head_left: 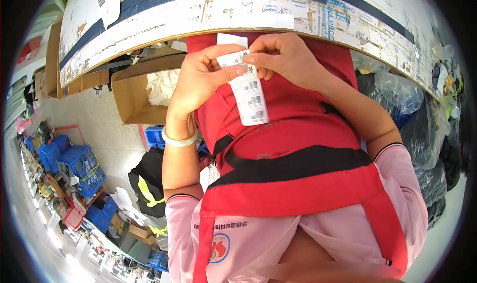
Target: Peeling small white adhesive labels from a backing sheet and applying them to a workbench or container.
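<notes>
Head view: strip of white barcode labels (251,96), long and narrow, blurry dark codes stacked down its length, hanging in front of red apron (293,134) just below worktable edge (298,22). Pinched at its top end between left hand (198,79) thumb and fingers, and right hand (283,56) fingertips. White wristband (179,140) on left wrist. Open cardboard box (130,96) off to the left.

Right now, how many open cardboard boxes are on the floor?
1: an open cardboard box on the floor, left of the left hand. Others may be hidden beneath the table.
</notes>
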Demonstrator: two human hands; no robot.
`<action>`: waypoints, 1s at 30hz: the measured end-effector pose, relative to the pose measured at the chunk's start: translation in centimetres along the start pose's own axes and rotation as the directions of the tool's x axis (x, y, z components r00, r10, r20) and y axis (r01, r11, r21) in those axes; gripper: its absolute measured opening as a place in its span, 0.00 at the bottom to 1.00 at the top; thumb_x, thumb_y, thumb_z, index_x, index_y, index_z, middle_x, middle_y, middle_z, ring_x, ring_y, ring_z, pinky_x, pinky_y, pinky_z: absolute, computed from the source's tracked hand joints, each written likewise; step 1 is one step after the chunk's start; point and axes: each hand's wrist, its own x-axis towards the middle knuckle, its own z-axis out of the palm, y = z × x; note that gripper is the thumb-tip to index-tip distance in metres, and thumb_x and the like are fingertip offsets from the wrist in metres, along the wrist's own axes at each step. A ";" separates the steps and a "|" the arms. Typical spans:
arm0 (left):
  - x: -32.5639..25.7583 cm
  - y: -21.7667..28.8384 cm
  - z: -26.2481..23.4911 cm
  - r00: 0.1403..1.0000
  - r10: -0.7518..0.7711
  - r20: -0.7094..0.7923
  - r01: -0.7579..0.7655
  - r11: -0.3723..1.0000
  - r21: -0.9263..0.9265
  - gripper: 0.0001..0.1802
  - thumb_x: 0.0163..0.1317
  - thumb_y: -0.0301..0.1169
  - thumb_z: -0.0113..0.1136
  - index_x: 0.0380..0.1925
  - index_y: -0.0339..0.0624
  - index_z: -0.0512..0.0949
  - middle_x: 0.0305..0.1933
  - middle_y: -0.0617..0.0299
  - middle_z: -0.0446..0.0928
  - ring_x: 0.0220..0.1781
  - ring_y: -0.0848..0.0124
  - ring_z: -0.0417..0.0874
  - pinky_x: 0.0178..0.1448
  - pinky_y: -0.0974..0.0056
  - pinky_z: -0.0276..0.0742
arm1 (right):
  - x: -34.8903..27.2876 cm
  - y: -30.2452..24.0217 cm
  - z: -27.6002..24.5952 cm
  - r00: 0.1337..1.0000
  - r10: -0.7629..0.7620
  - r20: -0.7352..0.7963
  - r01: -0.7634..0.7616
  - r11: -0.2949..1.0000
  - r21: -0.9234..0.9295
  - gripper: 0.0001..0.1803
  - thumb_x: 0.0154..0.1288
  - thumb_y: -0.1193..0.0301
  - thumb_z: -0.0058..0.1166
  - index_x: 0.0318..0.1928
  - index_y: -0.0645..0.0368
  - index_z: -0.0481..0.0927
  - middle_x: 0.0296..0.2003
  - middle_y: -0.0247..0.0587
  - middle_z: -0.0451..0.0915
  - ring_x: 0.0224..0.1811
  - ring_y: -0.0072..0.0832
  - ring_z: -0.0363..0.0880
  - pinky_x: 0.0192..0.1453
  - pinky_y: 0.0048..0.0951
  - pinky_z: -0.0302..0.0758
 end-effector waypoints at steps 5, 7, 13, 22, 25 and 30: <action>0.2 -1.2 0.2 0.998 -0.062 0.006 0.061 0.992 0.114 0.14 0.55 0.20 0.65 0.43 0.34 0.80 0.29 0.68 0.79 0.27 0.85 0.74 0.30 0.79 0.69 | -0.3 0.4 0.3 0.988 -0.085 -0.131 0.084 0.996 -0.008 0.07 0.65 0.72 0.56 0.34 0.63 0.79 0.30 0.32 0.79 0.30 0.16 0.75 0.36 0.18 0.74; 0.2 -1.8 0.4 0.997 -0.075 0.027 0.071 0.989 0.130 0.14 0.55 0.20 0.66 0.43 0.34 0.81 0.27 0.70 0.78 0.25 0.87 0.71 0.27 0.80 0.66 | -0.3 0.8 -0.2 0.978 -0.176 -0.110 0.156 0.972 -0.175 0.06 0.64 0.72 0.57 0.35 0.63 0.79 0.31 0.33 0.79 0.32 0.17 0.75 0.37 0.20 0.73; 1.0 -3.5 1.1 0.991 -0.131 0.038 0.130 0.991 0.025 0.11 0.55 0.21 0.66 0.40 0.34 0.82 0.25 0.71 0.77 0.22 0.88 0.70 0.25 0.80 0.64 | -0.8 1.4 -0.6 0.929 -0.365 -0.065 0.255 0.758 -0.600 0.05 0.61 0.73 0.58 0.36 0.61 0.79 0.30 0.36 0.76 0.32 0.25 0.75 0.37 0.25 0.71; 1.4 -2.9 1.8 0.989 -0.148 0.029 0.147 0.989 0.024 0.10 0.57 0.25 0.66 0.38 0.34 0.82 0.28 0.65 0.80 0.25 0.81 0.76 0.28 0.76 0.71 | -1.1 1.2 -1.3 0.939 -0.340 -0.058 0.259 0.807 -0.532 0.04 0.61 0.73 0.57 0.35 0.61 0.78 0.30 0.37 0.76 0.32 0.28 0.76 0.38 0.26 0.72; 1.5 -3.4 1.6 0.972 -0.222 0.071 0.215 0.972 0.095 0.09 0.59 0.27 0.64 0.38 0.33 0.82 0.28 0.64 0.80 0.25 0.80 0.76 0.29 0.76 0.72 | -0.9 1.4 -1.8 0.877 -0.475 -0.073 0.313 0.680 -0.663 0.06 0.61 0.71 0.58 0.36 0.60 0.80 0.29 0.37 0.77 0.30 0.26 0.75 0.36 0.27 0.72; 1.3 -4.8 0.8 0.999 -0.023 -0.043 0.026 0.998 0.065 0.27 0.71 0.49 0.46 0.37 0.34 0.83 0.27 0.64 0.80 0.25 0.78 0.76 0.31 0.73 0.72 | -0.4 0.0 -4.6 0.859 -0.377 -0.348 0.182 0.858 -0.480 0.07 0.65 0.71 0.56 0.39 0.61 0.80 0.30 0.30 0.78 0.31 0.16 0.75 0.35 0.19 0.72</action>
